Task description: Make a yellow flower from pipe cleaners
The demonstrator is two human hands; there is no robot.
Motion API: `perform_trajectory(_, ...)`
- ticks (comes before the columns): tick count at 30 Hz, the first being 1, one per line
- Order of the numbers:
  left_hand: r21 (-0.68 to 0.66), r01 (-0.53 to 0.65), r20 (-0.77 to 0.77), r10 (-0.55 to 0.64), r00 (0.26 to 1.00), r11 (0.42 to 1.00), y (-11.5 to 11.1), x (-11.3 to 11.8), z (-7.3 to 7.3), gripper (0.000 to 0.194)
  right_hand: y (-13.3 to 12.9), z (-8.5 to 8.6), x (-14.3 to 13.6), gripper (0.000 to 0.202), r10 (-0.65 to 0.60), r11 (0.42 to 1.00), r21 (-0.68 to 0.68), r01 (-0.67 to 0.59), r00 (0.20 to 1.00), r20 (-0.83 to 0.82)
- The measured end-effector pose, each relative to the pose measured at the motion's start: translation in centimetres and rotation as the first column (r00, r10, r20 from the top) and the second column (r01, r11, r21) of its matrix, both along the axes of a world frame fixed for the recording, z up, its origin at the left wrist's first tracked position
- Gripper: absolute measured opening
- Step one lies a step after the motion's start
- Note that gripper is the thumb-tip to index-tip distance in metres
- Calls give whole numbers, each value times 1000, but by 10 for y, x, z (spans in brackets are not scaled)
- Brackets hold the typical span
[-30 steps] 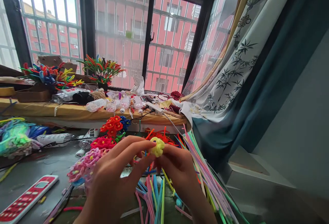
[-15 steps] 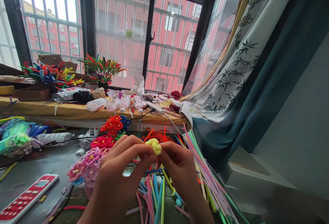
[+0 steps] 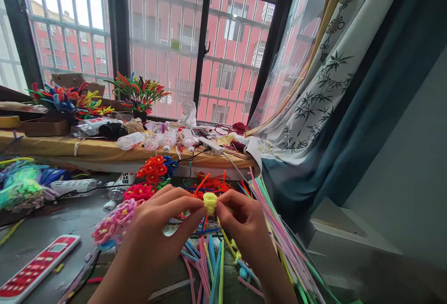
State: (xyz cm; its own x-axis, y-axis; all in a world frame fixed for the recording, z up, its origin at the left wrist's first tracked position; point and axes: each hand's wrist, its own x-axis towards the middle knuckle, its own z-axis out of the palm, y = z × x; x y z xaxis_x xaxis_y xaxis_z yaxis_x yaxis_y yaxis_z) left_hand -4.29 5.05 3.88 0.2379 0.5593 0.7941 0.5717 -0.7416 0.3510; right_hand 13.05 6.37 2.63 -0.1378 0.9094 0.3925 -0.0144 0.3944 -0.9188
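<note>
A small yellow fuzzy piece [image 3: 210,203], bent into a compact shape, is held up between both hands. My left hand [image 3: 167,222] pinches its left side between thumb and fingers. My right hand [image 3: 240,215] grips its right side with thumb and index finger. Below the hands lie loose pink, blue and yellow fuzzy stems [image 3: 209,266]. Left of my left hand are pink fuzzy flowers [image 3: 113,222], with red flowers [image 3: 152,168] behind them.
A long bundle of pastel stems [image 3: 279,234] leans at the right. A red and white remote [image 3: 38,266] lies at the lower left, near plastic bottles [image 3: 75,187]. A cluttered sill [image 3: 94,149] runs below the window, with a curtain [image 3: 314,90] at the right.
The yellow piece has been turned and now looks upright and more compact between the fingertips. My left hand has shifted slightly left and down, and the right fingers have moved a little.
</note>
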Motion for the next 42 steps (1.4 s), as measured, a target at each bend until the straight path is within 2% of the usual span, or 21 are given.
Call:
perform_trajectory(6, -109, 20, 4, -20, 1000, 994, -5, 7, 3, 15, -5, 2, 4, 15, -3, 1000, 21, 2, 998, 59)
perform_trajectory(11, -121, 60, -27, -64, 998, 991, 1, 7, 1, 15, -4, 3, 7, 12, -45, 997, 70, 37, 993, 114)
perform_trajectory(14, -80, 63, -36, -66, 997, 995, 3, 7, 0, 15, -4, 3, 6, 12, -63, 995, 89, 52, 991, 119)
perform_trajectory(19, 25, 6, -26, -6, 1000, 1000, -2, 10, 0, 17, -4, 4, 5, 12, -72, 990, 134, 53, 988, 137)
perform_trajectory(23, 158, -44, -40, 51, 998, 986, -5, 15, -3, 17, -5, 3, 4, 13, -166, 968, 216, 131, 974, 154)
perform_trajectory(26, 295, -140, -84, 172, 982, 945, -7, 22, -4, 15, -6, 1, 3, 15, -278, 923, 320, 213, 945, 174)
perform_trajectory(29, 442, -214, -154, 309, 939, 871, -9, 27, -3, 23, -7, 1, 1, 16, -358, 874, 411, 257, 915, 187)
perform_trajectory(32, 615, -192, -275, 436, 857, 764, -7, 26, -5, 29, -8, 2, 0, 17, -375, 863, 429, 266, 906, 193)
perform_trajectory(34, 698, -149, -337, 506, 794, 700, -3, 22, -12, 24, -9, 2, -1, 18, -366, 874, 406, 268, 912, 185)
perform_trajectory(35, 736, -138, -321, 522, 790, 662, 0, 19, -16, 20, -9, 3, -1, 19, -355, 883, 386, 266, 918, 180)
perform_trajectory(39, 761, -129, -334, 554, 763, 636, 6, 11, -27, 16, -12, 5, -1, 20, -255, 939, 275, 208, 955, 150)
perform_trajectory(42, 705, -135, -323, 485, 813, 696, 4, 11, -22, 15, -12, 5, 4, 19, -208, 959, 225, 175, 969, 136)
